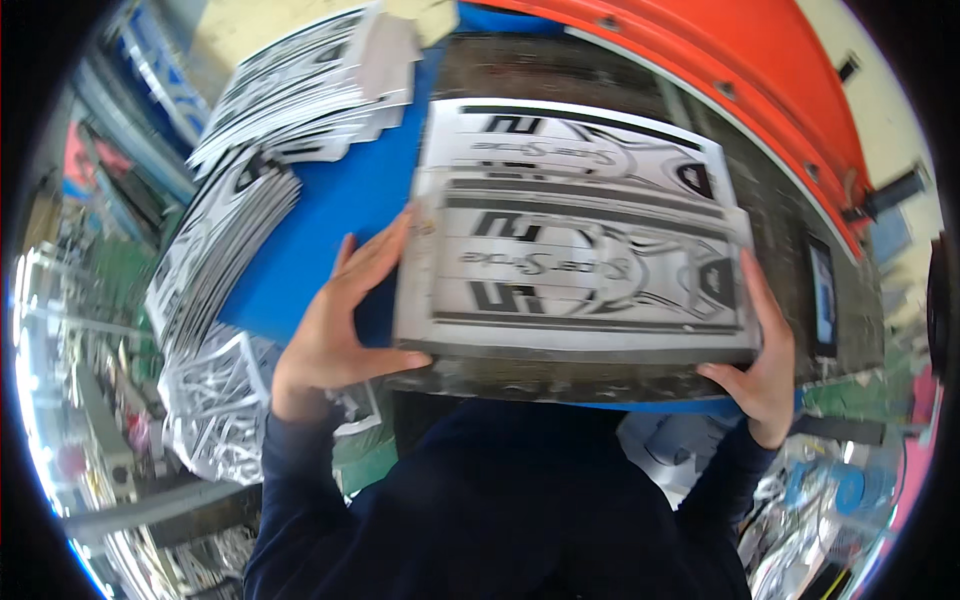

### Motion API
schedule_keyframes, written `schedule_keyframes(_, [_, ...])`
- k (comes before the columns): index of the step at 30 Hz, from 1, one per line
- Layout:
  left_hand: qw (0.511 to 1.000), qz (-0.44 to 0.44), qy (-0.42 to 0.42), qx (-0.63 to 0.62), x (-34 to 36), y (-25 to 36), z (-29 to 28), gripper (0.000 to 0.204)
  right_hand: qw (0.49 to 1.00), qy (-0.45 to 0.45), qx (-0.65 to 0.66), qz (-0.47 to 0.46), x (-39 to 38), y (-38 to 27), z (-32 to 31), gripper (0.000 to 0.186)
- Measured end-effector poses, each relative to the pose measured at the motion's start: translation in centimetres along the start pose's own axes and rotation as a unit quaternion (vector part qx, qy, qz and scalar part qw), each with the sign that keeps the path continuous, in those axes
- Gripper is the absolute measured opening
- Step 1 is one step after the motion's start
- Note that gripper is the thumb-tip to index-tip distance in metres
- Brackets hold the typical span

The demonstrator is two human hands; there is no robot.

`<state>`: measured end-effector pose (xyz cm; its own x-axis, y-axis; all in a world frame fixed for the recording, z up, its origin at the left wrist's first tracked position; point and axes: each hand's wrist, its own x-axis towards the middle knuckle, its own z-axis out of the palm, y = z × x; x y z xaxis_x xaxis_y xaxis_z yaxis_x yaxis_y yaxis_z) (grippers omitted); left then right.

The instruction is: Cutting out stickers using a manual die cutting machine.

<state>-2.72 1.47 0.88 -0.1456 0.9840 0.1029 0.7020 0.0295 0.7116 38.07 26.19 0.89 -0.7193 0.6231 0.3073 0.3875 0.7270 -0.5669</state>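
In front of me lies a flat printed sheet (590, 265) with black-and-white graphics and a greyish border, somewhat blurred. My left hand (340, 320) holds its left side, thumb on the near left corner and fingers along the edge. At the opposite side my right hand (765, 350) grips the right edge, its thumb near the front corner. Just beyond, a white sheet (580, 125) with similar graphics shows, partly covered by the nearer one. Whether each is a single sheet or a stack I cannot tell. Both rest on or just above a dark worn board (520, 70).
A blue surface (320, 220) to the left bears fanned printed sheets (300, 80) and another stack (220, 240). Below it hangs a clear bag of white paper strips (215, 410). A curved red machine part (740, 60) borders the far right. A phone-like device (822, 295) lies on the board.
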Motion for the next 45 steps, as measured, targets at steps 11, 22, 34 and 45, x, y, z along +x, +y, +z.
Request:
schedule_keyframes(11, [0.995, 0.007, 0.035, -0.09, 0.5, -0.9, 0.8, 0.13, 1.0, 0.005, -0.014, -0.005, -0.2, -0.2, -0.2, 0.126])
schedule_keyframes(22, [0.992, -0.009, 0.051, -0.114, 0.8, -0.6, 1.1, 0.131, 0.999, 0.005, -0.041, 0.004, -0.1, -0.2, -0.1, 0.131])
schedule_keyframes(34, [0.993, -0.009, 0.045, -0.105, 0.7, -0.9, 0.9, 0.133, 0.999, -0.008, -0.038, 0.027, 0.0, -0.5, -0.3, 0.128])
schedule_keyframes(45, [0.999, -0.005, 0.009, -0.039, 0.2, 0.1, 0.0, 0.129, 1.0, -0.005, -0.003, 0.002, 0.3, -0.5, -0.2, 0.124])
